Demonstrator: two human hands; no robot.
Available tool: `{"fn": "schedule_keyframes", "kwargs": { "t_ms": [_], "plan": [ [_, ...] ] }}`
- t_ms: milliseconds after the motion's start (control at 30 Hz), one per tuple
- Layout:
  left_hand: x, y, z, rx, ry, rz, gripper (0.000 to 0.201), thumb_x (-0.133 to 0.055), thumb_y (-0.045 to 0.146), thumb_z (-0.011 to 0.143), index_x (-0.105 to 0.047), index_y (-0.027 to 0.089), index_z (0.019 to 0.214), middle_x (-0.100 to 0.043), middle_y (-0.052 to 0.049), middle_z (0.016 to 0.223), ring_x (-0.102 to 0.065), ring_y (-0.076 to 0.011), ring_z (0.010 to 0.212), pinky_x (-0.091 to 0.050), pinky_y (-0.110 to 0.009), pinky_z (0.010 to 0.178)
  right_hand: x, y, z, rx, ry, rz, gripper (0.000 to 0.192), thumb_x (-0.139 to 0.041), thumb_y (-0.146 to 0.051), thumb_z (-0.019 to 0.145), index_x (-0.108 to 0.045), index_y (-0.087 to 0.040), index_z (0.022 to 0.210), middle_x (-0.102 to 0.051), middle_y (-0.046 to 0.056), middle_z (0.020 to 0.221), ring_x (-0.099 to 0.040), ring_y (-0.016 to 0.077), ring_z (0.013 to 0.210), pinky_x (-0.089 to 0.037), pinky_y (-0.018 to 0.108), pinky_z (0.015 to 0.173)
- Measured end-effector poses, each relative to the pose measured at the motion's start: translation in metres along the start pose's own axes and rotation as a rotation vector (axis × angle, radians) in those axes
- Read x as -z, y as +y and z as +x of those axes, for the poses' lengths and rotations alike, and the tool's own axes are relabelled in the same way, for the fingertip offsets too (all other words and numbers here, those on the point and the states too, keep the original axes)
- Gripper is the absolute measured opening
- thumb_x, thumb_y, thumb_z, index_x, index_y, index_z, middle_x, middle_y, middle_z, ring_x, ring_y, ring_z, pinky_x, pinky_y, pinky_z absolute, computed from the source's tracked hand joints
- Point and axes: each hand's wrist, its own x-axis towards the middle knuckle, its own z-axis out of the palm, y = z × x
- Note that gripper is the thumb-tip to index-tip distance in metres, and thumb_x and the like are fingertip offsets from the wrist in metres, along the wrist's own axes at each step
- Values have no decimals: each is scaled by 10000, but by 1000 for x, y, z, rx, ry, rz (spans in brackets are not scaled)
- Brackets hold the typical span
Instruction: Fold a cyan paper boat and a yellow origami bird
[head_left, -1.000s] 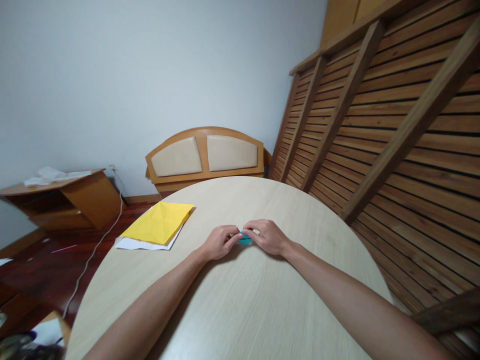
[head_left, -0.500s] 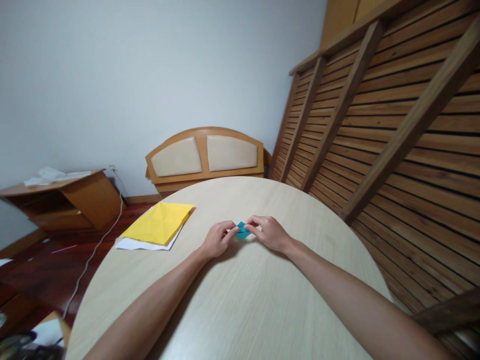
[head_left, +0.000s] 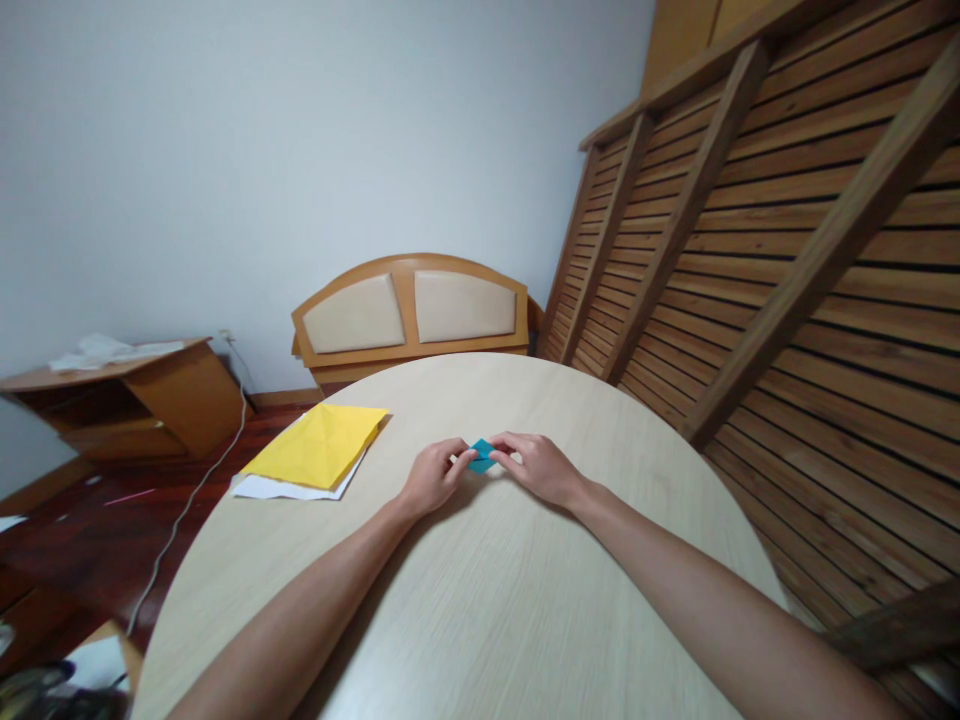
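while pinched, blue paper [head_left: 481, 456] points upward

Most of the blue paper [head_left: 482, 455] is buried under the fingers [head_left: 459, 459], and both arms run off the bottom edge.

Two bare forearms are seen, uncovered from the lower frame edge to the wrists. No sleeves, gloves, watch, rings or bands are worn. Left hand [head_left: 431, 478] and right hand [head_left: 541, 468] are bare; nails appear short.
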Motion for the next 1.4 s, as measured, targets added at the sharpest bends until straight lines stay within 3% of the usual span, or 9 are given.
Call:
{"fn": "schedule_keyframes", "kwargs": {
  "t_ms": [300,567,1033,1233,1400],
  "plan": [
    [3,-2,0,20,-28,20,416,-442,486,971,-674,166,844,-702,-47,771,-607,-155,658,-454,-241,621,0,1,0,-97,28,35,179,-557,-299,957,-695,-213,1033,-748,37,953,-682,177,860,-487,284,785],
    [3,0,-1,47,7,49,376,-461,450,970,-655,172,806,-709,-42,739,-614,-151,621,-451,-240,600,1,5,-3,-76,-26,44,216,-589,-290,926,-671,-210,1108,-735,51,991,-670,180,865,-484,288,785],
    [3,-1,-1,56,26,-69,380,-478,470,957,-660,155,849,-693,-44,767,-606,-153,660,-452,-244,610,-2,6,-2,-133,6,149,166,-656,-285,883,-676,-205,1027,-743,33,875,-688,180,805,-491,289,745],
    [2,-3,0,55,51,-113,367,-474,469,965,-629,163,834,-694,-38,759,-619,-155,677,-452,-247,628,2,5,-2,-93,-46,218,203,-574,-245,921,-683,-206,1088,-746,66,1026,-691,191,907,-513,323,814],
    [4,1,1,70,82,-147,394,-491,504,941,-625,154,821,-674,-44,762,-589,-146,662,-441,-233,594,1,5,0,-107,-25,218,180,-595,-226,905,-698,-196,1049,-751,52,950,-689,183,859,-506,312,802]
  ]
}}
